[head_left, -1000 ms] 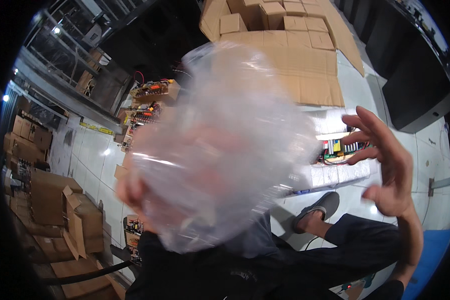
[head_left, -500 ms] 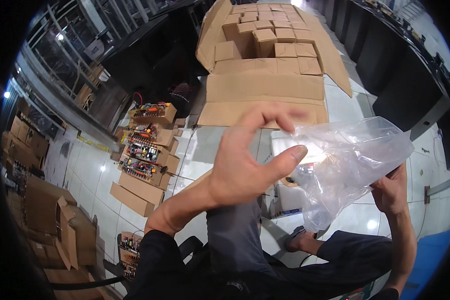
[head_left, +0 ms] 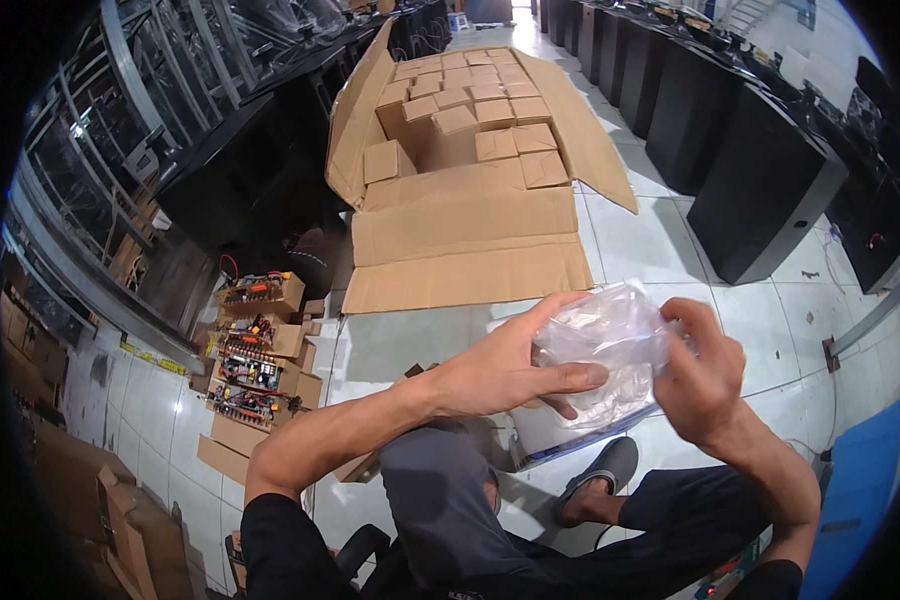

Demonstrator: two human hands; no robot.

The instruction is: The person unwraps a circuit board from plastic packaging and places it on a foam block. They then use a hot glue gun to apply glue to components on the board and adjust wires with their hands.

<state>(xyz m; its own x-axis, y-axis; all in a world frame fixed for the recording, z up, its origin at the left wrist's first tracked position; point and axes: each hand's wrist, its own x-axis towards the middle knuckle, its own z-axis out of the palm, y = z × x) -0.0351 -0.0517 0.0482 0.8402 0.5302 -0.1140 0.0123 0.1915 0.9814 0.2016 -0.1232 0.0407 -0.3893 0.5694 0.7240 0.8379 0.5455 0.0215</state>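
A clear plastic bag (head_left: 608, 350) is bunched up into a crinkled, glossy wad, held in the air between both hands above the person's knees. The left hand (head_left: 505, 368) grips its left side, thumb on top and fingers underneath; the right hand (head_left: 705, 372) clasps its right side. Light glints off its folds, and its lower edge hangs loose below the fingers.

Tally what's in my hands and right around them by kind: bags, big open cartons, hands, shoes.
Clear plastic bag: 1
Large open cardboard carton: 1
Hands, left hand and right hand, both on the bag: 2
Grey shoe: 1
Total: 5
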